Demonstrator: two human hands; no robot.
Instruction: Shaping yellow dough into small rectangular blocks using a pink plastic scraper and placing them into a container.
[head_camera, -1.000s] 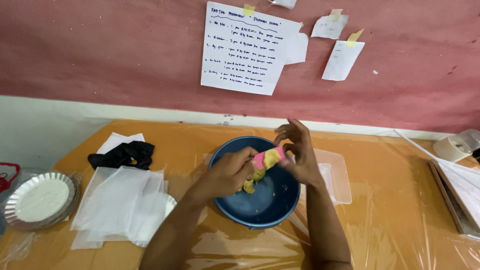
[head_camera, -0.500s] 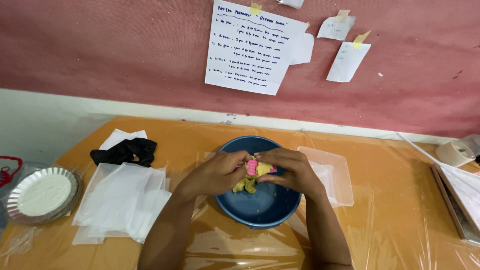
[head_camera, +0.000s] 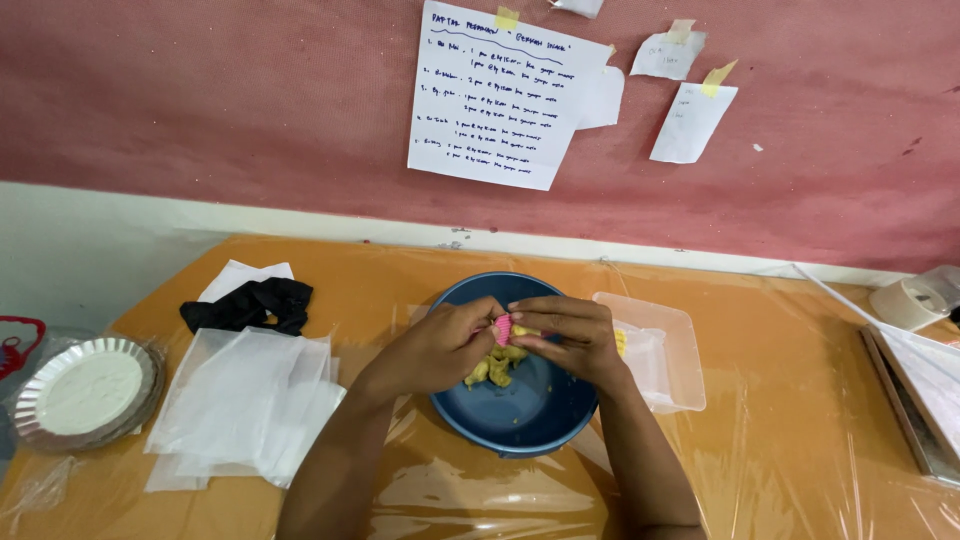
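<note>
Small pink ribbed mould (head_camera: 503, 328) pinched at frame centre, grip of left hand (head_camera: 440, 348) and right hand (head_camera: 570, 338) both clenched on it, fingertips meeting. Held over a blue bowl (head_camera: 520, 420) with yellow dough pieces (head_camera: 492, 368) inside. Clear plastic container (head_camera: 660, 350) just right of the bowl. White sheets (head_camera: 240, 400), black cloth (head_camera: 250, 303) and foil pie tin (head_camera: 85, 392) at lower left on the orange worktop (head_camera: 780, 440).

Over the blue bowl (head_camera: 520, 420), the left hand (head_camera: 440, 350) and right hand (head_camera: 570, 335) together pinched a pink piece (head_camera: 503, 329) above yellow bits (head_camera: 492, 368).
</note>
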